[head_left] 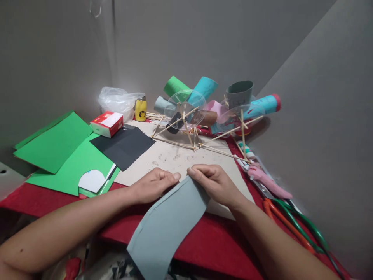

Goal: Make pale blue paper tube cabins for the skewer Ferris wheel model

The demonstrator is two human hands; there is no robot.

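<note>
A grey-blue paper strip (171, 227) hangs over the front edge of the red table, with a narrow fold along its left long edge. My right hand (214, 181) pinches its upper end between thumb and fingers. Beside it on the left, my left hand (155, 184) is closed at the folded edge, thumb on top; its fingertips are partly hidden. Both hands are over a beige board (175, 159) with dark specks.
Stick frames with clear plastic discs (185, 111) and coloured paper tubes (204, 91) stand behind. Green sheets (58, 144), black paper (124, 146) and a red box (107, 123) lie left. Scissors (287, 221) lie right. A yellow lighter-like item (141, 109) stands at the back.
</note>
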